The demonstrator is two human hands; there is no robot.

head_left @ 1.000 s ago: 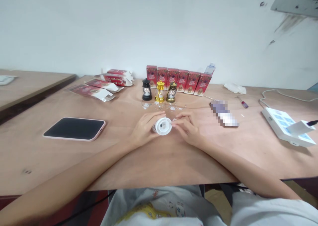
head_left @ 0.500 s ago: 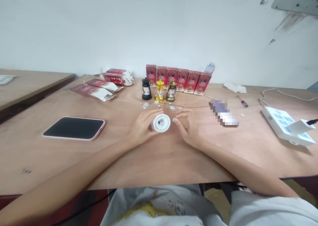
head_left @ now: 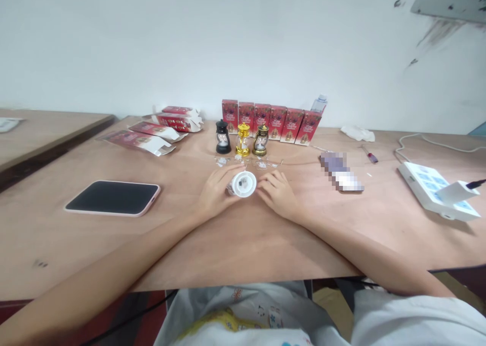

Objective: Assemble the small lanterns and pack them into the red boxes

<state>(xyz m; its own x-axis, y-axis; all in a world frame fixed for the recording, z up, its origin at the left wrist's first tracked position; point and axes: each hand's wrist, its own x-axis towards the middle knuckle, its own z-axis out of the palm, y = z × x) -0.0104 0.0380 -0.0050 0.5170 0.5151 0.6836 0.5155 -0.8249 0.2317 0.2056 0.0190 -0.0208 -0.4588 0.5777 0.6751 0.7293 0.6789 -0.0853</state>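
Note:
My left hand (head_left: 214, 195) is wrapped round a white, round, cup-like part (head_left: 248, 190) and holds it tilted, its open end facing me. Inside its rim a small dark and metallic detail shows. Close to the right side of this rim, my right hand (head_left: 280, 196) has its thumb and fingertips drawn together; whatever they pinch is hidden. Just beyond my hands lie several small clear and white pieces (head_left: 261, 164). Behind these stand a black lantern (head_left: 223, 138), a gold lantern (head_left: 243, 141) and a bronze lantern (head_left: 260, 141), all upright.
A row of red boxes (head_left: 279, 123) stands along the wall, with a clear bottle (head_left: 319, 104) behind. Flattened cartons (head_left: 140, 138) lie at the back left. One phone (head_left: 113, 197) is at left; a blurred-out flat object (head_left: 341, 173) and a white power strip (head_left: 436, 189) are at right.
My right hand has moved left, up to the white part's rim. The small pale piece seen at its fingertips before is now hidden. The white part has shifted slightly left.

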